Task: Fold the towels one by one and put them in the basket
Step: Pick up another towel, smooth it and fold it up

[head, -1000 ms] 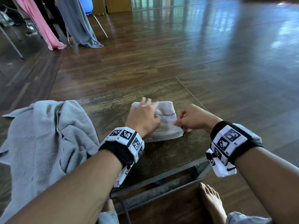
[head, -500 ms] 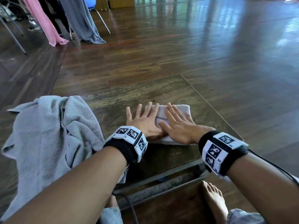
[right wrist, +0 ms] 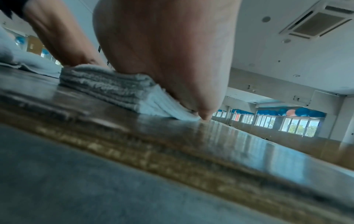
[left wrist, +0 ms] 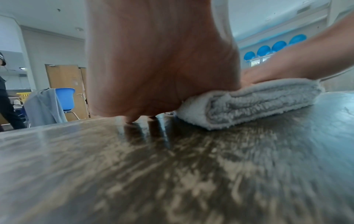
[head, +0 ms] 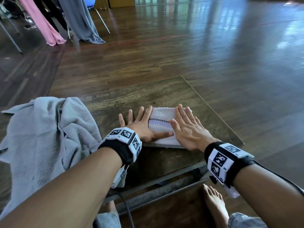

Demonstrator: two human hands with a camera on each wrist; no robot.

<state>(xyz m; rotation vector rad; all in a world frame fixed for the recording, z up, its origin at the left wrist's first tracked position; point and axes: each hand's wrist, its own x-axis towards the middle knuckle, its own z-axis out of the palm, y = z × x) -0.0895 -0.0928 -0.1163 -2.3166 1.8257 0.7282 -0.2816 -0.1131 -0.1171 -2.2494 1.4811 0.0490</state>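
Observation:
A small white towel (head: 162,120) with a checked stripe lies folded into a thick pad on the dark wooden table (head: 148,94). My left hand (head: 139,124) lies flat with spread fingers over its left edge, thumb across the towel. Over its right half my right hand (head: 187,127) presses flat with straight fingers. The left wrist view shows the folded towel (left wrist: 249,103) in layers under the left hand (left wrist: 162,60). In the right wrist view the towel (right wrist: 118,89) is pinned under the right hand (right wrist: 168,53). No basket is in view.
A large grey towel (head: 44,139) lies crumpled over the table's left end. The table's near edge (head: 164,176) has a metal frame, with my bare foot (head: 215,206) below. Chairs draped with pink (head: 42,25) and grey (head: 82,22) cloths stand far left on the wooden floor.
A second ago my right hand was pinching the towel's right edge; since then it has opened flat on top. Both hands have spread apart, smoothing the folded towel.

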